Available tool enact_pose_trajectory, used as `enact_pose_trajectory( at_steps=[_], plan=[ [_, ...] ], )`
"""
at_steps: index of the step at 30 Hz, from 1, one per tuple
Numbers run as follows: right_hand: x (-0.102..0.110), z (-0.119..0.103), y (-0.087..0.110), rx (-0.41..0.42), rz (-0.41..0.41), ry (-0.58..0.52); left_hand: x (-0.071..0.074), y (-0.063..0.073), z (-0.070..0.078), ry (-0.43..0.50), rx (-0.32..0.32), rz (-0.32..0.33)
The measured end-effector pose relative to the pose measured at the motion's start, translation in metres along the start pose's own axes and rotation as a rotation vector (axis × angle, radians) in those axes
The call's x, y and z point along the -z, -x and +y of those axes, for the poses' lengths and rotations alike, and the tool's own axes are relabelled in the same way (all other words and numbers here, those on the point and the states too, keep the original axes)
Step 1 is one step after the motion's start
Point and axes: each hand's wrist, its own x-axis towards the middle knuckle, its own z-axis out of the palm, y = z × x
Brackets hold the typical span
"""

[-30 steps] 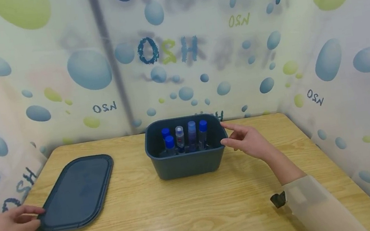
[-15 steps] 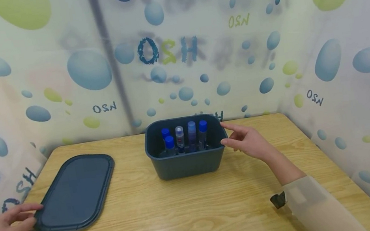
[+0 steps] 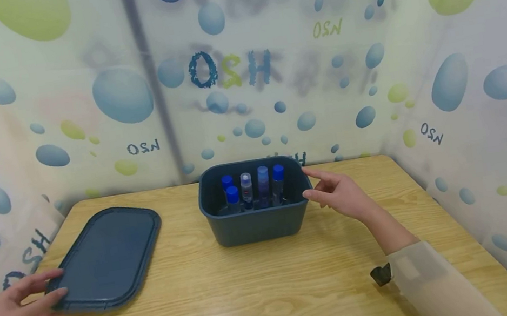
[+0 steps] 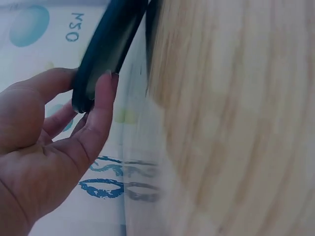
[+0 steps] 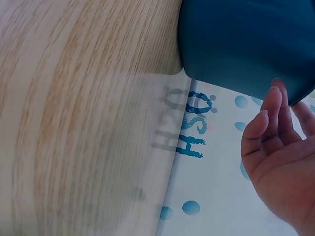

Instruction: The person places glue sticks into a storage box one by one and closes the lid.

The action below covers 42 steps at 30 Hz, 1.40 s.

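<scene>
In the head view, my left hand (image 3: 13, 314) pinches the near-left corner of a dark blue, rounded rectangular lid (image 3: 108, 256). The left wrist view shows thumb and fingers on opposite faces of the lid (image 4: 106, 59), its held edge standing off the wooden surface. A matching deep storage bin (image 3: 259, 226) stands upright at the back middle. Inside it are several small clear bottles with blue caps (image 3: 264, 186). At the bin's right end, my right hand (image 3: 342, 194) touches the rim with index finger and thumb; its other fingers lie loosely against the outer wall (image 5: 246, 44).
The wooden table (image 3: 255, 300) has a patterned curtain (image 3: 247, 115) close behind it and on both sides. Bare tabletop lies between the lid and the bin. A small black object (image 3: 381, 274) sits at the right sleeve's cuff.
The left hand has shifted its grip on the lid's near corner, and the lid has moved slightly away and right, its near edge rising. The right hand and the bin have stayed put.
</scene>
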Motion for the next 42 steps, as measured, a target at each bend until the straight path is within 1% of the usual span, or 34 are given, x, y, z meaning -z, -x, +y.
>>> enact_pose_trajectory(
  at_steps=[3,5,10,13,17,20,22,24,27,30,31,34,38,40,42],
  plan=[
    [0.000,0.001,0.000,0.004,-0.002,0.003,-0.001,0.001,0.006,0.019,-0.004,-0.008],
    [0.001,0.002,0.000,0.008,-0.003,0.004,-0.003,0.003,0.010,-0.010,-0.009,0.008],
    [0.000,0.002,0.000,-0.002,0.003,0.003,-0.007,0.006,0.017,-0.111,-0.025,0.089],
    [0.000,0.003,0.000,-0.006,0.005,0.001,-0.009,0.008,0.020,-0.124,-0.047,0.129],
    [0.000,0.003,0.000,-0.003,0.005,-0.007,-0.013,0.010,0.024,-0.152,-0.082,0.224],
    [0.000,0.003,0.000,0.000,0.004,-0.011,-0.014,0.011,0.027,-0.198,-0.102,0.286],
    [-0.001,0.002,0.000,-0.003,0.005,-0.011,-0.014,0.012,0.029,-0.184,-0.124,0.287],
    [-0.001,0.002,0.000,-0.007,0.005,-0.011,-0.016,0.013,0.030,-0.156,-0.155,0.273],
    [-0.002,0.002,0.000,-0.012,0.007,-0.018,-0.018,0.013,0.031,-0.071,-0.205,0.228],
    [-0.003,0.002,-0.001,-0.011,0.003,-0.027,-0.019,0.014,0.033,-0.046,-0.237,0.208],
    [-0.003,0.002,-0.001,-0.011,0.002,-0.028,-0.020,0.014,0.034,-0.047,-0.245,0.210],
    [-0.003,0.002,-0.001,-0.012,0.000,-0.026,-0.023,0.015,0.040,-0.078,-0.264,0.241],
    [-0.003,0.002,-0.001,-0.013,0.000,-0.023,-0.028,0.018,0.052,-0.136,-0.278,0.303],
    [-0.002,0.002,-0.001,-0.015,0.000,-0.024,-0.030,0.019,0.059,-0.154,-0.295,0.331],
    [-0.003,0.002,-0.001,-0.018,0.001,-0.025,-0.033,0.019,0.065,-0.162,-0.326,0.362]
  ],
)
